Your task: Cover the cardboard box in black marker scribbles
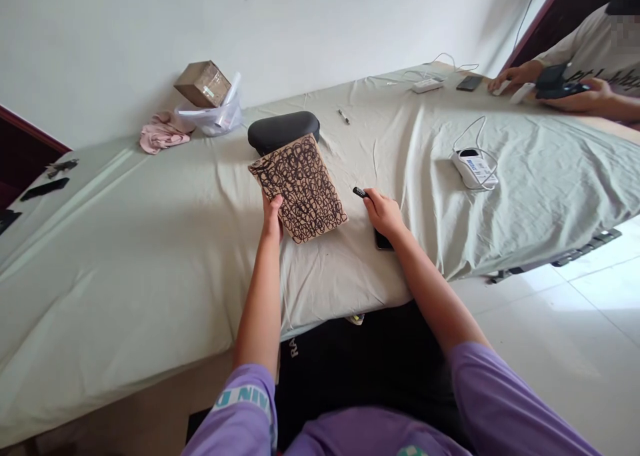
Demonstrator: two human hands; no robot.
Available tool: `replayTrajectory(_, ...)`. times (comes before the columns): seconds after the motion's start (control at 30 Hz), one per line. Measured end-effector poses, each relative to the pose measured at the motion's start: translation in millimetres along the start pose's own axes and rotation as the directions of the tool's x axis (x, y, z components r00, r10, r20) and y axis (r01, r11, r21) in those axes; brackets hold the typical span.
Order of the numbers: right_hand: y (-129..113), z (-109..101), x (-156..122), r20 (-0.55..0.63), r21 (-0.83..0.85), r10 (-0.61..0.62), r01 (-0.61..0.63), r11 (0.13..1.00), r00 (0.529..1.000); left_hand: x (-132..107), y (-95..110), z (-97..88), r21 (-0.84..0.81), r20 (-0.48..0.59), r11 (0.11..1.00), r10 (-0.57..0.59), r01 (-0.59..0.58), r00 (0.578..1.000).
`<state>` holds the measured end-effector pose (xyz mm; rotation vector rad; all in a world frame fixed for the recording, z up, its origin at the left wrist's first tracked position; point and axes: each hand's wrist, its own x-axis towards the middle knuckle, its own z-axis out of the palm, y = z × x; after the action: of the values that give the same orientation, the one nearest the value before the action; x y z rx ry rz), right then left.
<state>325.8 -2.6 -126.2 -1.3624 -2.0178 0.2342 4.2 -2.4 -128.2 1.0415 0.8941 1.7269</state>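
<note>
Left grip (273,217) partly behind cardboard (306,193)

A white wall (310,36) rises behind a long, pale green, creased sheet (150,263). Dark red trim (544,19) slants at the far right (similar dark red shows at left). Light gleams on the pale tiled floor (565,343).

A home is suggested by the rumpled sheet (150,256) across the middle. Floor tiles (590,309) are seen at lower right.

cardboard piece (306,191) | brown, covered in black loops | tilted | pen (359,193) | black | right of cardboard, apart
</note>
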Motion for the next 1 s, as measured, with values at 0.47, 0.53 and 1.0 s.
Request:
replayTrajectory(0.47,-11,-8,2,0.101,-0.207,0.195,-0.171,0.963,0.975,-8,-14,10.8,0.074,0.101,0.997,0.001,-0.008,0.995)
replayTrajectory(0.53,-12,-7,2,0.114,-0.219,0.218,-0.190,0.957,0.969,-10,-12,14.5,0.057,0.108,0.998,0.001,-0.007,0.994)
replayTrajectory(1.0,-26,-66,0,0.375,-0.385,0.315,-0.163,0.909,0.872,-8,-15,14.8,0.026,0.104,1.000,-0.011,0.009,0.994)
